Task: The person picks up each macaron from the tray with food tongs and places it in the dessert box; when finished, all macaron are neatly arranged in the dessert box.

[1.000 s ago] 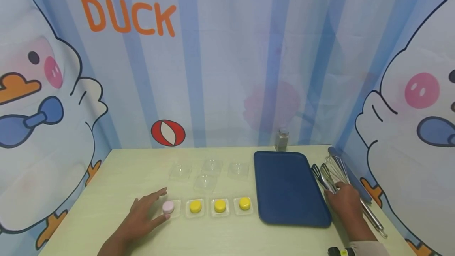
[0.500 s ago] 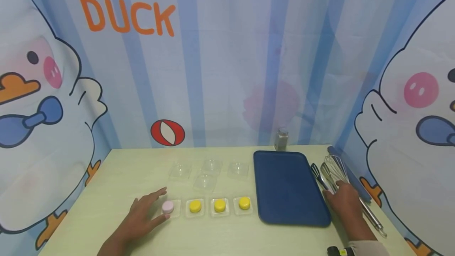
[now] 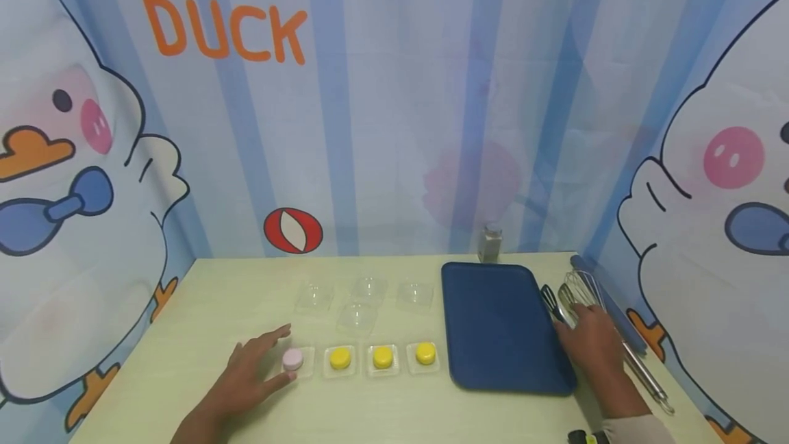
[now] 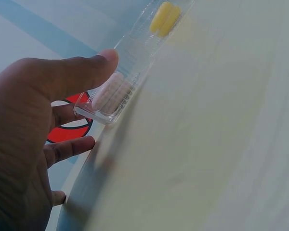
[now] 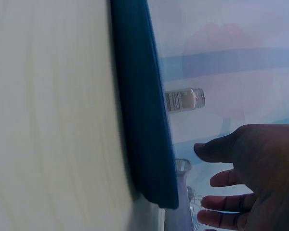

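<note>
While the left hand lies spread, relaxed, around a pink macaron at the blue tray's nine o'clock, the right hand, loose-fingered with nothing visibly grasped, reaches among utensils at three o'clock; a clean pick probably means pinching just one, clear of the large whisk.
</note>
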A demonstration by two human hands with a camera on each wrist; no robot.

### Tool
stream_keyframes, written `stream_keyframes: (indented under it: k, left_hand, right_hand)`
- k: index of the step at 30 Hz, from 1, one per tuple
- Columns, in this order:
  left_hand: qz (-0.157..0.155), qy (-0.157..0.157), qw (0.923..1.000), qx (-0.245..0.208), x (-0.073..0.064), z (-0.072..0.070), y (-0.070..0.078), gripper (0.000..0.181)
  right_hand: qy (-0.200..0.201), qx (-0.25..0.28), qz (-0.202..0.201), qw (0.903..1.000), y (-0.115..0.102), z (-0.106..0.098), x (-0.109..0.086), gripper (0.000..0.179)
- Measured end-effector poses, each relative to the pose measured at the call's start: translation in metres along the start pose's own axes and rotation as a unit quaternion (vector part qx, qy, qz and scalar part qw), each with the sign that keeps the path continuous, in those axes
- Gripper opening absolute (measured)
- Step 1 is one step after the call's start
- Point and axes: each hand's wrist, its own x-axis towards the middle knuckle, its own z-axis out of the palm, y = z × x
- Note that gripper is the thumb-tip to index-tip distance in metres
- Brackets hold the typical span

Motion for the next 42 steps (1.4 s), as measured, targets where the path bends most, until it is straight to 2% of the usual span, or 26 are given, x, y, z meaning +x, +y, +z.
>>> stream_keyframes:
  k: [7,12,16,19,24,26,29,34,40,42]
  left_hand:
    - [0.005,0.001,0.9999,0.01,0.002,-0.001,-0.001,0.08]
    - [0.013,0.023,0.9997,0.001,0.01,-0.001,0.005,0.079]
    - [0.052,0.037,0.9979,-0.008,0.023,0.0,0.016,0.07]
    - [0.078,0.04,0.9961,-0.008,0.035,0.003,0.026,0.066]
    - [0.106,0.02,0.9939,-0.023,0.059,0.008,0.047,0.066]
    - [0.107,0.007,0.9937,-0.033,0.069,0.01,0.054,0.065]
    - [0.093,-0.011,0.9943,-0.052,0.083,0.014,0.066,0.063]
    - [0.069,-0.044,0.9928,-0.088,0.104,0.025,0.083,0.061]
    - [0.052,-0.057,0.9906,-0.113,0.128,0.038,0.097,0.055]
    - [0.036,-0.065,0.9898,-0.122,0.135,0.042,0.102,0.054]
  right_hand:
    - [0.025,0.01,-0.072,0.997,-0.027,-0.002,-0.004,0.051]
    - [0.03,0.015,-0.113,0.9931,-0.048,-0.001,-0.002,0.05]
    - [0.025,0.02,-0.132,0.9907,-0.063,0.004,0.001,0.049]
    - [0.005,0.028,-0.142,0.9895,-0.075,0.008,0.003,0.049]
    - [-0.037,0.037,-0.165,0.985,-0.097,0.014,0.007,0.051]
    - [-0.054,0.049,-0.176,0.9818,-0.105,0.017,0.009,0.051]
    - [-0.089,0.079,-0.198,0.973,-0.114,0.02,0.012,0.05]
    - [-0.157,0.133,-0.229,0.9514,-0.123,0.025,0.017,0.051]
    - [-0.188,0.168,-0.261,0.9319,-0.13,0.03,0.029,0.05]
    - [-0.199,0.184,-0.264,0.9257,-0.133,0.029,0.034,0.049]
